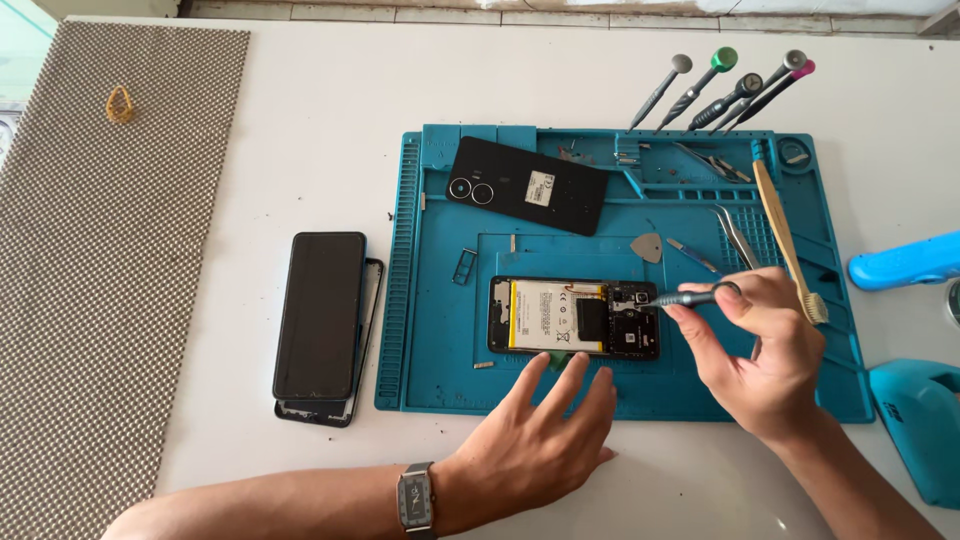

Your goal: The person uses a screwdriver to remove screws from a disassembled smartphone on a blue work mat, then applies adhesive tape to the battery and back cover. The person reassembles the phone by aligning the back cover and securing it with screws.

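Closest to the camera, the left hand (535, 440) is being held spread out, fingers fanned, with the fingertips being rested at the lower edge of the opened phone (575, 318); a wristwatch (416, 497) is being worn on that arm. The right hand (765, 355) is being kept pinched round a grey screwdriver (690, 297), whose tip is being pressed onto the phone's upper board by the camera end.

The opened phone is being kept flat in the middle of a blue repair mat (440, 330), battery facing up. On the mat, the black back cover (527, 186) is lying up top, a grey pick (648, 247) and tweezers (735, 235) are sitting just beyond the phone, and a bamboo brush (785, 235) is lying slanted along the mat's right side. A small SIM tray (464, 265) is sitting left of the phone.

A row of spare screwdrivers (725, 90) is being stood up at the mat's far edge. Off the mat to the left, a dark screen panel (322, 315) is being stacked on a frame. All of it is being carried by a plain white surface (320, 120), pretty bright light. A grey woven mat (100, 270) is running down the far left, with a little yellow object (120, 104) on it. Blue plastic gear (915, 415) is poking in at the right edge.
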